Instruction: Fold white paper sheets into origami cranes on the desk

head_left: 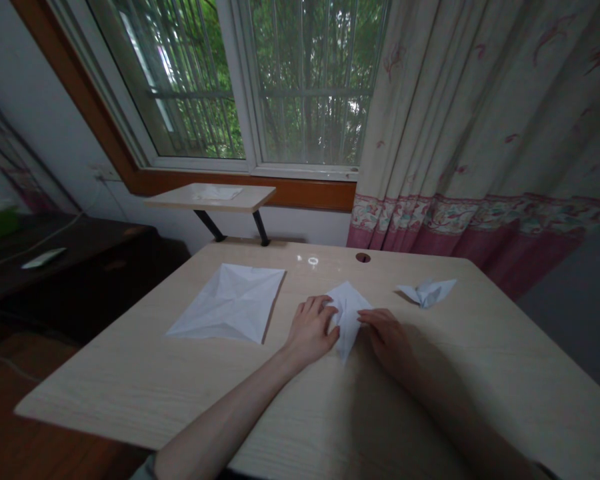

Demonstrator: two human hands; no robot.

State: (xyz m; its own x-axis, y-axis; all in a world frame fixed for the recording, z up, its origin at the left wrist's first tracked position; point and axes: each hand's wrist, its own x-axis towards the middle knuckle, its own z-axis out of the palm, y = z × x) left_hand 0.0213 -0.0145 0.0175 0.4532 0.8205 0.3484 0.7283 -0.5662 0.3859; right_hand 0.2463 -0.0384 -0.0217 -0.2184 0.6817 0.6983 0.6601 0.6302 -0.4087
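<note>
A white sheet of paper point(349, 313), folded into a pointed kite shape, lies on the table between my hands. My left hand point(313, 327) rests over its left side, fingers lightly bent and thumb apart from them, touching the paper. At the right edge, the fingers of my right hand point(383, 327) are closed together on the paper; its thumb is mostly hidden. To the right stands a folded paper bird point(427, 293) with two raised wings. On the left lies an opened square sheet of paper point(230, 303) with crossing creases, apart from both hands.
The pale wooden table point(190, 393) has a round cable hole point(363, 257) near its back edge. A small raised shelf point(180, 198) holds some white paper point(217, 193). Behind are a window and a floral curtain point(430, 133). A dark low table point(80, 247) stands at left.
</note>
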